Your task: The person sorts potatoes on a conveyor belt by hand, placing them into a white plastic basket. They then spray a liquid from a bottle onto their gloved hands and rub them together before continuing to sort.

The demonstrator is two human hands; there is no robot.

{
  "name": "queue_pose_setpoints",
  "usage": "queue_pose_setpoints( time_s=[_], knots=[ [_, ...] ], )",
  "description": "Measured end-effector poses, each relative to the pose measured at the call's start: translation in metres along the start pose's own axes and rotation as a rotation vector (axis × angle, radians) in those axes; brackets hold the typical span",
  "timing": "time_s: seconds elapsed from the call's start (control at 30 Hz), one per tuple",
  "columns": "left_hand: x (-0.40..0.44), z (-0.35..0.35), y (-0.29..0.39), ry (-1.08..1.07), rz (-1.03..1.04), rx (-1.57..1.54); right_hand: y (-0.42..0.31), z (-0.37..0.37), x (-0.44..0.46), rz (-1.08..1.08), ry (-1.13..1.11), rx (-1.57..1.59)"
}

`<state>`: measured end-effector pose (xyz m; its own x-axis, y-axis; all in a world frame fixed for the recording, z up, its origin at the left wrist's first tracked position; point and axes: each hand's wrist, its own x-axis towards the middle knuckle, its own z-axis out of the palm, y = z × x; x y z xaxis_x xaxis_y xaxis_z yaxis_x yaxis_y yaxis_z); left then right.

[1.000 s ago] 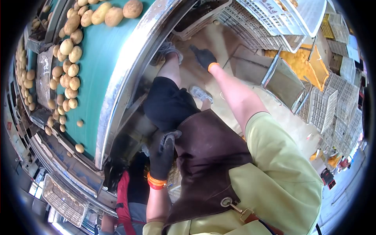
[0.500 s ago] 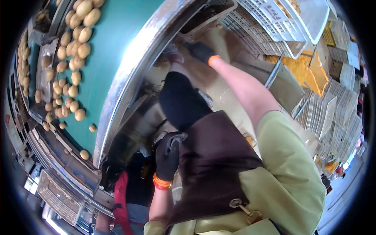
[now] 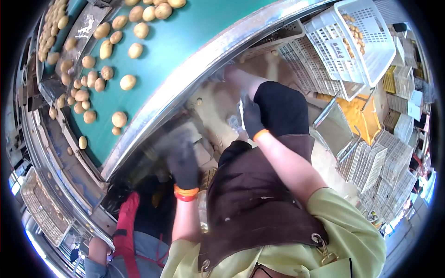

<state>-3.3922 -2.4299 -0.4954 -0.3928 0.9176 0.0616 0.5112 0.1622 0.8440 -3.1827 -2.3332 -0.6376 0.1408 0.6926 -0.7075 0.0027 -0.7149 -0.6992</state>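
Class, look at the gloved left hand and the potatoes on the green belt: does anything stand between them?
Yes: the broad metal rim runs between the blurred left hand and the potatoes. Past it, only bare green belt shows before the nearest ones. How high the rim stands, I cannot tell.

Green belt (image 3: 190, 30), shiny metal edge (image 3: 204, 60), scattered potatoes (image 3: 128, 82)

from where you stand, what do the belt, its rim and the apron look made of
Belt: rubber or plastic, smooth and green.
Rim: metal, going by its silvery shine and scuffs.
Apron: leather or coated cloth, dark with soft creases; I can't tell which.
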Motion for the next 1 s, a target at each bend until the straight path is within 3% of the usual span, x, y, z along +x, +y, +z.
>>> queue_pose_setpoints(
  time_s=[0.07, 0.13, 0.17, 0.23, 0.27, 0.33, 0.37, 0.47, 0.53, 0.6, 0.63, 0.73, 0.8, 0.87, 0.9, 1.0],
  knots=[
    [0.042, -0.035, 0.007, 0.146, 0.153, 0.407, 0.134, -0.007, 0.107, -0.263, 0.157, 0.008],
    [0.079, -0.057, 0.012, 0.339, 0.389, 0.573, 0.062, -0.003, 0.067, 0.080, 0.269, 0.174],
    [0.089, -0.067, -0.003, 0.332, 0.384, 0.575, 0.019, 0.000, 0.042, 0.240, 0.341, 0.272],
    [0.107, -0.085, -0.037, 0.333, 0.184, 0.523, 0.068, -0.008, 0.080, 0.219, 0.289, 0.260],
    [0.113, -0.085, -0.056, 0.330, 0.182, 0.521, 0.084, -0.010, 0.097, 0.187, 0.235, 0.250],
    [0.117, -0.078, -0.085, 0.363, 0.072, 0.548, 0.083, -0.005, 0.103, 0.149, 0.318, 0.145],
    [0.112, -0.074, -0.092, 0.421, 0.249, 0.678, 0.083, -0.001, 0.105, 0.107, 0.396, 0.041],
    [0.113, -0.070, -0.093, 0.405, 0.295, 0.673, 0.048, 0.018, 0.101, 0.161, 0.304, 0.271],
    [0.112, -0.065, -0.084, 0.425, 0.282, 0.659, 0.083, 0.019, 0.153, 0.214, 0.243, 0.235],
    [0.113, -0.065, -0.084, 0.448, 0.273, 0.651, 0.131, 0.009, 0.217, -0.225, 0.233, -0.016],
    [0.112, -0.066, -0.085, 0.429, 0.235, 0.627, 0.137, 0.005, 0.232, -0.335, 0.267, -0.161],
    [0.112, -0.065, -0.088, 0.401, 0.210, 0.628, 0.131, 0.004, 0.251, -0.415, 0.384, -0.045],
    [0.113, -0.068, -0.091, 0.402, 0.227, 0.656, 0.122, 0.005, 0.233, -0.382, 0.460, -0.071],
    [0.113, -0.069, -0.097, 0.399, 0.259, 0.672, 0.121, -0.005, 0.222, -0.310, 0.641, -0.392],
    [0.114, -0.068, -0.095, 0.410, 0.275, 0.677, 0.121, -0.025, 0.222, -0.265, 0.442, 0.020],
    [0.114, -0.068, -0.096, 0.399, 0.309, 0.684, -0.041, -0.020, 0.071, 0.155, 0.398, 0.116]
  ],
)
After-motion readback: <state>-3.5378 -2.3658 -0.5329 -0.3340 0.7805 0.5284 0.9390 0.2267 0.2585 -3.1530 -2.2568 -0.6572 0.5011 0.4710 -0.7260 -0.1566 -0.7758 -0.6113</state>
